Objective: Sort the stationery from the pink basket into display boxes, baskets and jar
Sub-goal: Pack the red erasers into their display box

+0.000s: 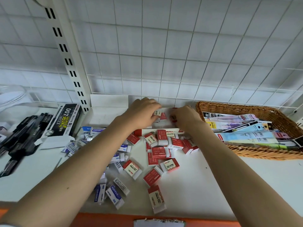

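Left hand point(144, 112): fingers curled, pinching red eraser point(157, 112) over display box point(157, 131). Right hand point(186, 118): curled, pinching another red eraser point(173, 118).

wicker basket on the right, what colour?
Orange-brown woven wicker basket; seen in the head view.

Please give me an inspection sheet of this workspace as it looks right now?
Surface: white shelf, orange front edge.
Job's things: red erasers and blue erasers loose on shelf; red display box at the back; wicker basket holding packaged pens.
Clutter: black pens and black pen box, left.
Grippers: left hand pinches a red eraser; right hand grips a red item at the box.
Cables: nothing seen.
Surroundings: white wire grid panel; clear jar, far left.
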The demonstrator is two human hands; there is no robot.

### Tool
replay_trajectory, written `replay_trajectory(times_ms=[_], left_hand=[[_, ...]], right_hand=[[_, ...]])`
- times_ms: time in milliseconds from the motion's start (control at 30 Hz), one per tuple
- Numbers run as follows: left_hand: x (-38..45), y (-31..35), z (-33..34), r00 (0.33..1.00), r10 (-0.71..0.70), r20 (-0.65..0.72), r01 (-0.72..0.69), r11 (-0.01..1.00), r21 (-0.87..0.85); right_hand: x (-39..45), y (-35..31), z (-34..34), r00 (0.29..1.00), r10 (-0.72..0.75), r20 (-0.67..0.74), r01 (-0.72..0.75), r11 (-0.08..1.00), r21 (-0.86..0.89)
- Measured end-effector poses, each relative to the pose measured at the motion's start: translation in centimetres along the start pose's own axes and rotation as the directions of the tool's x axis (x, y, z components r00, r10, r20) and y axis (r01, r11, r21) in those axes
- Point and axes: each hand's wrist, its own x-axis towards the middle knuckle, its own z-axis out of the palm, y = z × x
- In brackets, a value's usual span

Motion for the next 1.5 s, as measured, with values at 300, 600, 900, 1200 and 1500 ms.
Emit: replay_trajectory(times_ms=[300,600,900,1200,1500], left_hand=[[-0.2,-1.5,0.9,0.993,-0.110,-0.050,0.115,0.989,0.091],[1.1,-0.6,1.9,0.997,-0.010,-0.071,0.018,0.994,0.109],[0.1,-0.4,1.6,0.973,-0.187,-0.135,0.194,0.980,0.041],[-4.1,-0.8,1.4,0.958,-0.249,-0.142,0.241,0.968,-0.071],[-4.9,-0.5,1.3,0.965,-0.247,-0.089,0.228,0.956,-0.185]], right_hand=[[1.0,0.1,0.7,0.998,-0.005,-0.063,0.000,0.997,-0.080],[0.6,0.9,0.6,0.989,-0.030,-0.147,0.044,0.995,0.088],[0.1,-0.3,1.5,0.955,-0.174,-0.241,0.220,0.959,0.178],[0.5,-0.6,1.8,0.979,-0.094,-0.183,0.159,0.911,0.381],[0.6,-0.7,2.5,0.977,-0.107,-0.184,0.173,0.902,0.396]])
